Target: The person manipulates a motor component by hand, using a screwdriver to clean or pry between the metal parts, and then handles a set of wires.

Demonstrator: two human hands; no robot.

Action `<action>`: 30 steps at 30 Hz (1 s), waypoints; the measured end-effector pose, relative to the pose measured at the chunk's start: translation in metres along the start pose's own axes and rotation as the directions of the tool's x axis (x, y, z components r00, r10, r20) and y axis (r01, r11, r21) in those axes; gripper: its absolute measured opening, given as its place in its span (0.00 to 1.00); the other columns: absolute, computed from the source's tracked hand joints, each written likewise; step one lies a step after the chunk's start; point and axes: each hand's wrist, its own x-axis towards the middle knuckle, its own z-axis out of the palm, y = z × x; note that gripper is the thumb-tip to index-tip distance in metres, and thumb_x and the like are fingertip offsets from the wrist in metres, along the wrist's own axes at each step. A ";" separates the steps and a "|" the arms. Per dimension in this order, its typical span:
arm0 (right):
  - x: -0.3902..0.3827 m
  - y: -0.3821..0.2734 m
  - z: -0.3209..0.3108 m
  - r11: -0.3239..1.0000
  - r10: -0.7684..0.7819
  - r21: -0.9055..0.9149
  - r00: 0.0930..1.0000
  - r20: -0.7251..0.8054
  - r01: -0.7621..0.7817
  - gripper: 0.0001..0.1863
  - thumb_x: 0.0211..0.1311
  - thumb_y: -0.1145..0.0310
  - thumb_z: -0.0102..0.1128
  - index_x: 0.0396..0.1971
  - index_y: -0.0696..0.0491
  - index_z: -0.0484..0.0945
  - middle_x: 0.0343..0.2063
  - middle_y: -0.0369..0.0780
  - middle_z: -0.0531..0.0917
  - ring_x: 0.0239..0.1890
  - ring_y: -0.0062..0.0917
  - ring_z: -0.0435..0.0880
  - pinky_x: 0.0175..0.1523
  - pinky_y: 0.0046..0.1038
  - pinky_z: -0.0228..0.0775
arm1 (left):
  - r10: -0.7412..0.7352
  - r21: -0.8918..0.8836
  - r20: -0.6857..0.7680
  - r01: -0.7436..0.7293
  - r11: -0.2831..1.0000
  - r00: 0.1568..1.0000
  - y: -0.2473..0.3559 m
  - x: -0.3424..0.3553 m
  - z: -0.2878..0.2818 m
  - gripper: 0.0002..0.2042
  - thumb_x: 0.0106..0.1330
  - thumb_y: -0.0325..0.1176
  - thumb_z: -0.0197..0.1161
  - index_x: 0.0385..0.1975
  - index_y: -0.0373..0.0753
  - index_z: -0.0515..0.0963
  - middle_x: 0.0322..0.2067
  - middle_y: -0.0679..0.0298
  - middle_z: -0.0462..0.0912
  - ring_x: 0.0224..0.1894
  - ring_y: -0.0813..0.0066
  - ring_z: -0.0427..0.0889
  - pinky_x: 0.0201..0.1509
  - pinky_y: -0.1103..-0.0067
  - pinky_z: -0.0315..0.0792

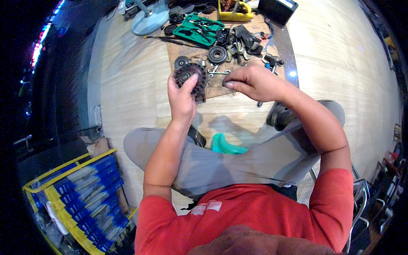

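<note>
My left hand (182, 102) grips a black round toothed machine part (199, 80), thumb across its hub and fingers behind it. Reddish-brown patches show on the part's face. To its right, my right hand (253, 83) is held palm down with thumb and fingers pinched together; whatever lies between the fingertips is too small to make out. Below both hands is a stained cardboard sheet (215, 90). Beyond the toothed part lie a small dark pulley (182, 62) and a larger black ring-shaped part (217, 54). A bent silver tool (219, 72) rests between my hands.
A green tool case (199, 30) lies unfolded farther off, near a yellow bin (235, 16) and a black box (278, 10). A long screwdriver (176, 41) and dark metal parts (244, 40) surround it. Something turquoise (227, 146) sits between my legs. A yellow rack (49, 195) stands lower left.
</note>
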 end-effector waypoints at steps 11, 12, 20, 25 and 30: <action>-0.007 0.035 0.022 0.935 0.180 -0.291 0.978 -0.106 -0.204 0.09 0.64 0.62 0.54 0.35 0.51 0.79 0.24 0.48 0.81 0.30 0.46 0.80 0.34 0.45 0.71 | -0.073 -0.278 -0.008 0.068 0.958 0.997 0.025 0.014 -0.016 0.12 0.65 0.37 0.57 0.44 0.39 0.76 0.39 0.62 0.83 0.40 0.66 0.81 0.41 0.70 0.74; -0.006 0.037 0.019 0.935 0.182 -0.283 0.975 -0.129 -0.212 0.10 0.64 0.62 0.54 0.36 0.50 0.79 0.25 0.48 0.81 0.30 0.47 0.80 0.35 0.45 0.71 | -0.095 -0.314 -0.004 0.089 0.945 0.995 0.026 0.014 -0.015 0.12 0.65 0.37 0.58 0.44 0.39 0.76 0.39 0.61 0.83 0.40 0.66 0.81 0.41 0.70 0.74; -0.001 0.079 0.004 0.911 0.212 -0.299 0.945 -0.249 -0.283 0.13 0.65 0.57 0.52 0.40 0.47 0.80 0.27 0.49 0.82 0.32 0.48 0.81 0.37 0.47 0.72 | -0.115 -0.386 0.089 0.141 0.912 0.989 0.033 0.012 -0.014 0.14 0.63 0.39 0.59 0.45 0.41 0.76 0.41 0.61 0.83 0.41 0.61 0.81 0.42 0.68 0.73; 0.001 0.084 -0.008 0.920 0.238 -0.228 0.916 -0.324 -0.319 0.14 0.66 0.56 0.52 0.38 0.49 0.80 0.28 0.49 0.82 0.33 0.48 0.81 0.39 0.46 0.72 | -0.117 -0.398 0.115 0.154 0.904 0.986 0.034 0.012 -0.017 0.15 0.63 0.39 0.59 0.47 0.41 0.76 0.41 0.61 0.83 0.41 0.62 0.81 0.41 0.68 0.74; -0.001 0.097 0.004 0.892 0.260 -0.332 0.950 -0.174 -0.305 0.14 0.64 0.59 0.53 0.43 0.50 0.78 0.30 0.50 0.82 0.34 0.48 0.81 0.40 0.47 0.72 | -0.081 -0.302 0.152 0.125 0.945 0.985 0.026 0.007 -0.017 0.16 0.64 0.38 0.58 0.49 0.40 0.74 0.43 0.61 0.82 0.43 0.63 0.81 0.43 0.68 0.75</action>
